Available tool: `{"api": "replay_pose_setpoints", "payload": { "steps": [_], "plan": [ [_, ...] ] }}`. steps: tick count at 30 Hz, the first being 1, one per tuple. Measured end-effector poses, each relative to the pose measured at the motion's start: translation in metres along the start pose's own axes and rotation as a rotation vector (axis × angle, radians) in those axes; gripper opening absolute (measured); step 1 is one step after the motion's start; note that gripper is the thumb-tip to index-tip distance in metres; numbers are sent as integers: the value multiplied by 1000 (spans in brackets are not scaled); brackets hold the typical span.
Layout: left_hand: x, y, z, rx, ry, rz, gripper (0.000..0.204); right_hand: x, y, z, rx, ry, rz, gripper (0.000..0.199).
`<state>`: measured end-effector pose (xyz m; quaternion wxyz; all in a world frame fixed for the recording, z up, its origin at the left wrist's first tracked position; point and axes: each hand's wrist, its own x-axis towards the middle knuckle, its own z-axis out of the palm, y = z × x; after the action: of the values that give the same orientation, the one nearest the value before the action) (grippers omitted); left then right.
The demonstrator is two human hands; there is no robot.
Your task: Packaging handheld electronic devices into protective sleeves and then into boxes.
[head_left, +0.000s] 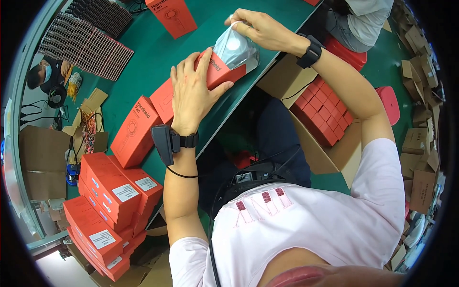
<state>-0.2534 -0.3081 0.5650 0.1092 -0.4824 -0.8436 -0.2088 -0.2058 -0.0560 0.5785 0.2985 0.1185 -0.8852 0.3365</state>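
My left hand point(193, 91) lies flat on a red rectangular box point(224, 71) at the near edge of the green table point(158, 52), pinning it down. My right hand point(258, 28) pinches the top of a clear plastic bag point(234, 48) with a pale item inside, and the bag's lower end sits at the box's open end. Both wrists wear black bands.
More red boxes lie on the table: one point(136, 131) by my left wrist, one upright point(172, 16) at the far side, a stack point(110, 201) at the left. A cardboard carton of red boxes point(320, 115) stands below the table. Another person sits at top right point(363, 19).
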Motion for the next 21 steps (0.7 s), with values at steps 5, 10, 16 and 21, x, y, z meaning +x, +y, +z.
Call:
{"api": "replay_pose_setpoints", "payload": {
  "steps": [5,10,16,21],
  "plan": [
    [-1,3,-1,34,-20,-1,86,-1,-5,22,-3,32,281,28],
    [1,3,3,63,3,-4,85,4,23,47,-77,266,349,30],
    [14,0,8,49,108,-17,71,2,28,35,-67,608,260,27],
    [64,10,27,-164,170,0,54,24,17,36,-244,369,340,30]
  ]
}}
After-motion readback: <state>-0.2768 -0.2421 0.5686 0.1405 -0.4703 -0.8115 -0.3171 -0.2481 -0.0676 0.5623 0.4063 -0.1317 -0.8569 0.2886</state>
